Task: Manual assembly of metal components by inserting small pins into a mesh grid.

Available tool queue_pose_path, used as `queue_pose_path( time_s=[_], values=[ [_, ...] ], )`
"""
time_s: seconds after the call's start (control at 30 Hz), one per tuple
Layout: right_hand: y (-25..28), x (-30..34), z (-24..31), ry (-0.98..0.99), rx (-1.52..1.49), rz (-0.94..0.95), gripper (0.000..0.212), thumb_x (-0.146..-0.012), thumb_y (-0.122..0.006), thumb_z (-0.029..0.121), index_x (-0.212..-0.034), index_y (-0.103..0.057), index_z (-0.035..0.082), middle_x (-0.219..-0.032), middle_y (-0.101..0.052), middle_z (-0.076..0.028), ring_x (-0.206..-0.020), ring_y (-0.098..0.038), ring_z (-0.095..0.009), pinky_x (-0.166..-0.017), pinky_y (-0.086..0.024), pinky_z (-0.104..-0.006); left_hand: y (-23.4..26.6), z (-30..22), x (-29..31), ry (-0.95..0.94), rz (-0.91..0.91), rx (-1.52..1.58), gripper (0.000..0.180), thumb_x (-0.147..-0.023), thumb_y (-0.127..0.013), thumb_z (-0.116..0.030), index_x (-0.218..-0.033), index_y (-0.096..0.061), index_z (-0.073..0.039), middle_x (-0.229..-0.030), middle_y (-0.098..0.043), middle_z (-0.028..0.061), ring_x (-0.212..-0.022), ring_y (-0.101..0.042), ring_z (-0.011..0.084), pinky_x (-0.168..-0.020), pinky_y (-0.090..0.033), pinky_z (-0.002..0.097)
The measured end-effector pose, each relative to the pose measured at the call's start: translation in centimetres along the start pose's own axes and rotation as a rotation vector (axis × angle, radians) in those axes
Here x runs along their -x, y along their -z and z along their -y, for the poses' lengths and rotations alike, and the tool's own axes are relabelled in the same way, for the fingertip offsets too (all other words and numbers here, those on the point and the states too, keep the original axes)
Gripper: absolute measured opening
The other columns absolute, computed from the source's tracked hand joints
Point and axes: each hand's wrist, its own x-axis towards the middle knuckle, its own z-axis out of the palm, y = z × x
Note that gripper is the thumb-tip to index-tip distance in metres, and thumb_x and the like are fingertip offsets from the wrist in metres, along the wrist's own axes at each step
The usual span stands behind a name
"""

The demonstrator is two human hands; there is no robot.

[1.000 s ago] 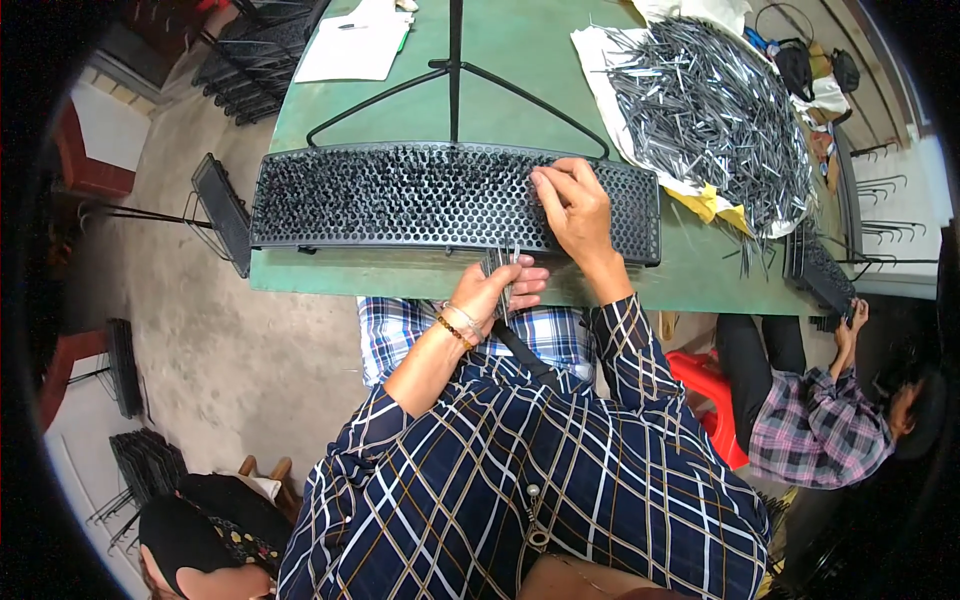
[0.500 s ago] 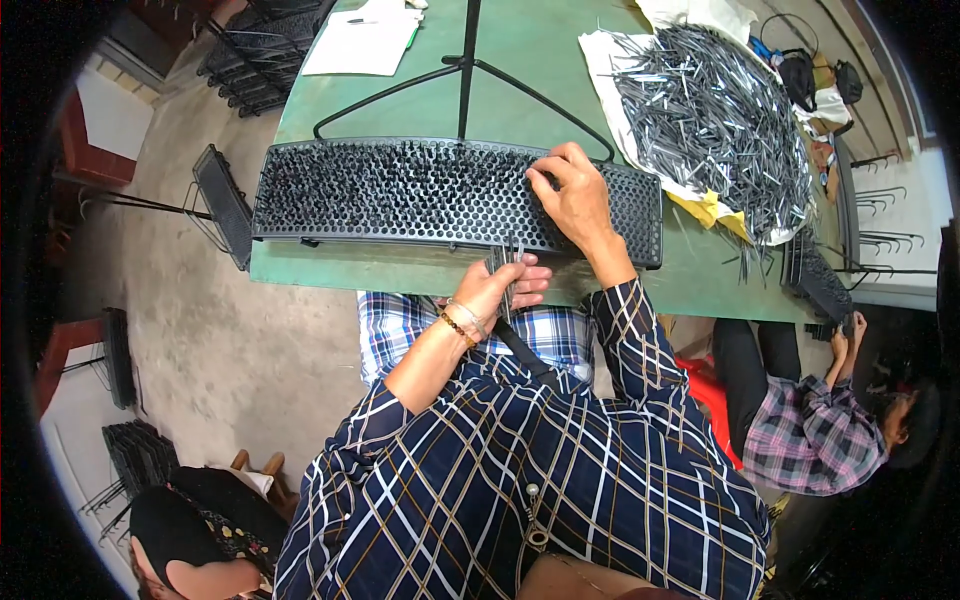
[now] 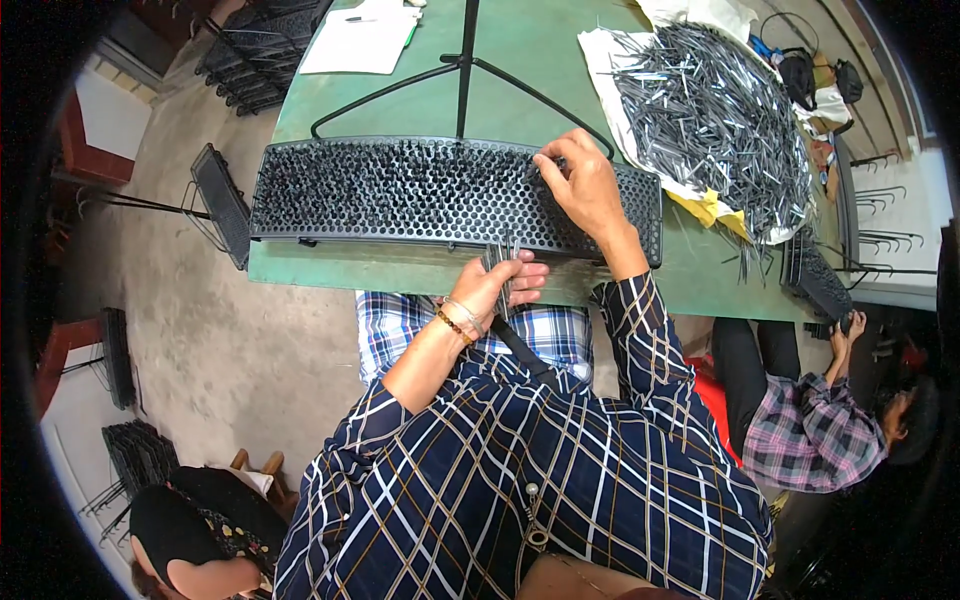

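A long black board full of holes [image 3: 636, 215] lies across the near edge of the table. Short dark pieces stick up from its left and middle holes, while holes at its right end look bare. Below the board's front edge, my left hand [image 3: 482, 284] grips a bundle of thin dark strips [image 3: 503, 262] under the thumb, its other fingers stretched out to the right. My right hand [image 3: 590, 195] is over the right part of the board, near its far edge, thumb and forefinger pinched together. Whatever sits between those fingertips is too small to make out.
On the green table [image 3: 350, 262], a big heap of dark strips [image 3: 710, 120] lies on white sacking at right. A black metal stand [image 3: 466, 62] rises behind the board. Papers [image 3: 360, 42] lie far left. Co-workers sit at lower left and at right, one holding a similar board [image 3: 815, 280].
My right hand has shifted slightly right and away from me over the board, still pinched. My left hand with the bundle has barely moved.
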Motion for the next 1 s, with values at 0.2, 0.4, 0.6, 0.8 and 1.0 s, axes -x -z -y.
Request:
queue_pose_path(
  time_s=[0.2,0.4,0.6,0.8,1.0],
  values=[
    [-0.9,1.2,0.7,0.108,0.096,-0.04,0.011,-0.079,-0.066,0.011,-0.081,-0.062,0.001,-0.082,-0.056,-0.009,-0.059,-0.057,-0.021,-0.054,-0.047,-0.0319,0.4,0.2,-0.2,-0.006,0.005,0.006,0.028,-0.09,-0.05,-0.009,-0.113,-0.049,0.008,-0.104,-0.061,0.0214,-0.089,-0.064,0.0249,-0.075,-0.055,0.0345],
    [-0.7,2.2,0.4,0.089,0.084,-0.041,0.011,-0.077,-0.068,0.01,-0.085,-0.065,0.002,-0.084,-0.058,-0.008,-0.062,-0.058,-0.021,-0.055,-0.048,-0.0296,-0.7,-0.4,0.0,0.001,0.033,-0.004,0.028,-0.091,-0.05,-0.01,-0.112,-0.049,0.008,-0.105,-0.061,0.0217,-0.09,-0.064,0.026,-0.076,-0.055,0.0355],
    [-0.4,4.0,2.6,-0.267,-0.381,0.306,0.023,-0.079,-0.068,0.022,-0.082,-0.068,-0.002,-0.075,-0.06,-0.008,-0.062,-0.057,-0.015,-0.053,-0.043,-0.0267,-0.2,-0.2,0.3,-0.118,0.12,0.089,0.026,-0.092,-0.049,-0.012,-0.11,-0.051,0.007,-0.102,-0.061,0.0204,-0.09,-0.064,0.0262,-0.076,-0.056,0.0357],
    [1.0,4.1,2.9,-0.536,-0.589,0.449,0.026,-0.082,-0.067,0.023,-0.082,-0.068,-0.003,-0.066,-0.061,-0.003,-0.053,-0.052,-0.006,-0.047,-0.041,-0.0219,-0.7,-0.1,0.5,-0.139,0.155,0.036,0.023,-0.093,-0.049,-0.011,-0.11,-0.053,0.004,-0.101,-0.063,0.0174,-0.089,-0.065,0.0235,-0.073,-0.056,0.0328],
    [0.6,4.3,2.8,-0.511,-0.668,0.433,0.021,-0.083,-0.066,0.018,-0.085,-0.068,-0.002,-0.065,-0.062,-0.001,-0.053,-0.05,-0.004,-0.046,-0.04,-0.0202,-0.3,0.2,0.2,-0.14,0.146,-0.072,0.025,-0.093,-0.049,-0.011,-0.112,-0.053,0.004,-0.102,-0.063,0.0172,-0.089,-0.065,0.0217,-0.072,-0.056,0.0305]
  ],
)
